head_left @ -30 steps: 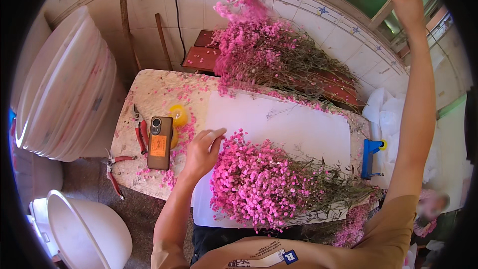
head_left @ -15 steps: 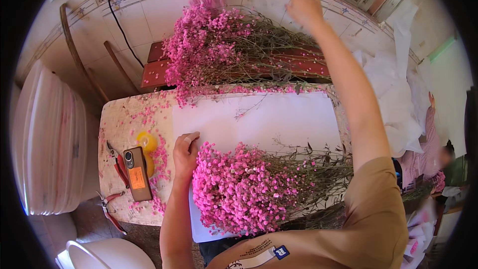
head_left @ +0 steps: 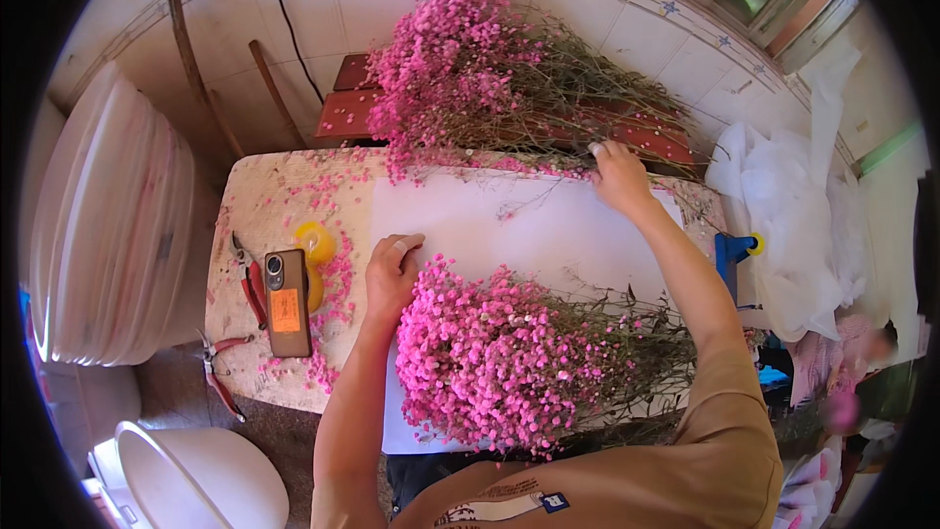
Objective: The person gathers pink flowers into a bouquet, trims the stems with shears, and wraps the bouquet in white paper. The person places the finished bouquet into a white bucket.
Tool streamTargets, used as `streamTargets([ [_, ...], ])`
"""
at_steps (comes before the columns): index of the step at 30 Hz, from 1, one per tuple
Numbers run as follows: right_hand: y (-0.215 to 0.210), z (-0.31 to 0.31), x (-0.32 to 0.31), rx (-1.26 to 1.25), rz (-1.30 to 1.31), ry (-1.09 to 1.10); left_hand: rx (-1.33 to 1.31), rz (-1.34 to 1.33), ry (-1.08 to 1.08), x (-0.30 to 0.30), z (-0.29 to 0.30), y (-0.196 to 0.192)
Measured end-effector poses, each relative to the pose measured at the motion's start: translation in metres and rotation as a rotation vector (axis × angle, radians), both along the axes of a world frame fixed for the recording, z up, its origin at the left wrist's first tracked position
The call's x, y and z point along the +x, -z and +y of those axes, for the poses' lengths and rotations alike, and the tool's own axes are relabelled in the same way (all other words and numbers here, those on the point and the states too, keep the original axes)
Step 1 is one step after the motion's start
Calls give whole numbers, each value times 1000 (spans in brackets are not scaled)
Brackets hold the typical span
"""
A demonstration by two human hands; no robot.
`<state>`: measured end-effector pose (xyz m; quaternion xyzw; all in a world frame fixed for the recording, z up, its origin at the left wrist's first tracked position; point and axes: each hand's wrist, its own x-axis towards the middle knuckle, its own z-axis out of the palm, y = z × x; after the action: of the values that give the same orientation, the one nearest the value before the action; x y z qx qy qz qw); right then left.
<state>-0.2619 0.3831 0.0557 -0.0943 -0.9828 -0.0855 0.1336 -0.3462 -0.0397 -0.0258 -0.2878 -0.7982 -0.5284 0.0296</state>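
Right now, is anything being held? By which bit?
Left hand: nothing visible. Right hand: by the rear flower stems; whether it grips any can't be told.

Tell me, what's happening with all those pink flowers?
One person is working with two bunches. The person's left hand is beside the blossoms of the front bunch, which lies on white paper on the table. The right hand reaches to the stems of the back pile, on a reddish bench; I can't tell whether it grips any. A phone and red-handled clippers lie on the table's left side.
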Motion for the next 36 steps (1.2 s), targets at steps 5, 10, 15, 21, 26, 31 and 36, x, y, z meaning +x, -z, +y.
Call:
streamTargets([
  [5,9,27,-17,-6,-237,104,2,4,-2,1,0,-2],
  [10,-41,48,-28,-263,-239,122,25,21,-6,1,-3,1],
  [15,-159,63,-33,-286,179,-2,38,40,-16,0,-3,3],
  [21,-216,9,-45,114,-277,98,42,23,-13,-1,-1,1],
  [26,-242,-21,-45,271,-247,93,43,29,-18,-1,-1,5],
  [31,-266,-31,-45,299,-388,199,27,48,-22,-2,-3,7],
  [36,-258,-26,-22,75,-285,84,32,71,-29,-3,1,10],
])
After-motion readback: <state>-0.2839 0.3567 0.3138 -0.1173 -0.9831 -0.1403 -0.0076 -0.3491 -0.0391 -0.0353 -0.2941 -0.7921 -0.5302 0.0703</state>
